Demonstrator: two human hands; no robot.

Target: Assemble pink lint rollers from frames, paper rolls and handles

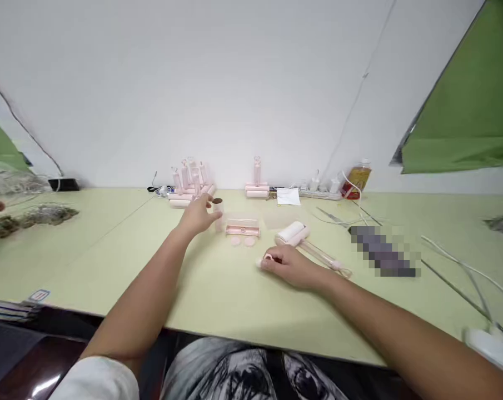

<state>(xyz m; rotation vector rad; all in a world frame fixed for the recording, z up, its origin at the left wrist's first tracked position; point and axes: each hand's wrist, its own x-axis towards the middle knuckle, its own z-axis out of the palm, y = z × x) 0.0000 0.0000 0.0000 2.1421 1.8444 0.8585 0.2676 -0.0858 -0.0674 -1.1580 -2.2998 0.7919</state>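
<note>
The left hand closes finger and thumb around one upright tube beside one tray and two discs, the right hand pinches one small piece near one roll, and broad table separates both hands from its near edge.

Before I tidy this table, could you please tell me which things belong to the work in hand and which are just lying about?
Likely in use:
pink cylinder at the left hand;
small pale piece in the right hand;
pink case;
two round discs.

Seemingly idle:
bottle;
white paper;
power strip.
</note>
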